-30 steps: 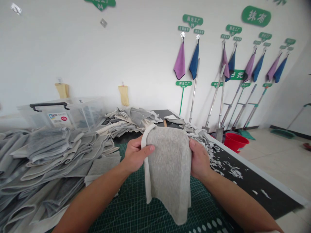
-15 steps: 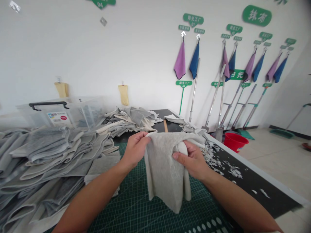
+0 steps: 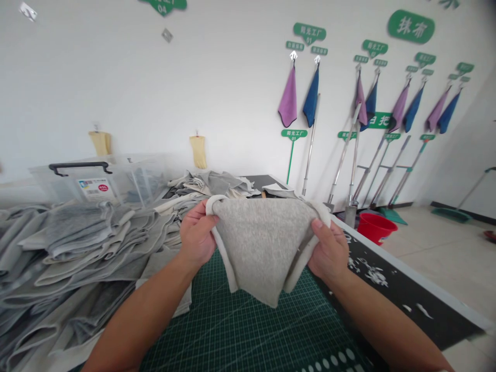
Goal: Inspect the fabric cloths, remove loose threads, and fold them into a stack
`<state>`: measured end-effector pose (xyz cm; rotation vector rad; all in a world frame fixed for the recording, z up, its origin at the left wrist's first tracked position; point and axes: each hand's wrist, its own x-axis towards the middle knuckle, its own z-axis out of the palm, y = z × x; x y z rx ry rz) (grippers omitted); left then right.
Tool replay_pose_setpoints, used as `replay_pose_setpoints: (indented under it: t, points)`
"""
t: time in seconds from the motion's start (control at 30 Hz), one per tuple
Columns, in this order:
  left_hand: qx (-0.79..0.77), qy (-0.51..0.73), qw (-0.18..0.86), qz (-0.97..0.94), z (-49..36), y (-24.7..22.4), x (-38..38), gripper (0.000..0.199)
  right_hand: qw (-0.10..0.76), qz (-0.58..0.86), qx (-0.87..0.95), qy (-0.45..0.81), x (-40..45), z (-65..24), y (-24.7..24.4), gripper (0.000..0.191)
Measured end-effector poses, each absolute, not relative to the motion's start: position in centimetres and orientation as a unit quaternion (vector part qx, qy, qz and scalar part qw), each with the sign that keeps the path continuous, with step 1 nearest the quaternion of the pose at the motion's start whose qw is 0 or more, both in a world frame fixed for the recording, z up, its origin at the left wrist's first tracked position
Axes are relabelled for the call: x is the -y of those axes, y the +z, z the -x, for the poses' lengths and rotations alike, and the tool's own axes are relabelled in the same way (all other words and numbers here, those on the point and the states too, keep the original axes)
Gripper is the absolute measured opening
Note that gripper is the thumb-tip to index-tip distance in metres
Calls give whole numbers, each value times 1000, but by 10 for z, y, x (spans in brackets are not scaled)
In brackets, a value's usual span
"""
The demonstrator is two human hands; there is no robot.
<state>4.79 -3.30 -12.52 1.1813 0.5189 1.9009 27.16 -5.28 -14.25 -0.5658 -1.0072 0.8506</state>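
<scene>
Pulled wider than before, the grey cloth (image 3: 261, 243) hangs taut above the green cutting mat (image 3: 240, 325) — left hand (image 3: 197, 235) and right hand (image 3: 329, 253) well apart, each pinching a top corner between thumb and fingers.

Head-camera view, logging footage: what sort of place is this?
Probably a small textile workshop: a green gridded cutting mat, piled grey fabric pieces, and a purple cloth and blue cloth hung above metal-handled mops.
</scene>
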Motion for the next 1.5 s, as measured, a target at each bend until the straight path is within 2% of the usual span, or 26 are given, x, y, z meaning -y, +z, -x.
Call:
replay_pose_setpoints:
  t: [0.1, 0.33, 0.43, 0.6, 0.7, 0.9, 1.1, 1.2, 1.33, 1.5]
  points:
    - [-173, 730, 440, -494, -47, -129, 33, 23, 763, 276, 458, 363, 51, -276, -140, 15]
    - [-227, 699, 400, -548, -49, -130, 32, 31, 728, 312, 480, 377, 49, -279, -139, 4]
    - [-233, 702, 361, -568, -46, -127, 30, 41, 712, 311, 503, 379, 49, -281, -140, 11]
    - [-228, 756, 297, -537, -37, -126, 21, 25, 716, 325, 520, 333, 43, -283, -144, 13]
    - [-188, 770, 315, -522, -37, -123, 20, 24, 726, 310, 533, 303, 41, -282, -143, 15]
    - [-105, 745, 402, -523, -41, -113, 32, 18, 712, 250, 565, 335, 48, -278, -128, 43]
    - [-68, 670, 503, -541, -36, -115, 47, 7, 671, 134, 596, 420, 57, -281, -127, 32]
    - [-90, 659, 516, -540, -33, -117, 54, 4, 693, 154, 565, 420, 59, -285, -133, 25]
    - [-165, 698, 466, -518, -35, -119, 56, 17, 731, 239, 492, 407, 56, -287, -137, 33]
    - [-212, 693, 438, -531, -40, -122, 58, 37, 699, 287, 481, 444, 45, -284, -136, 36]
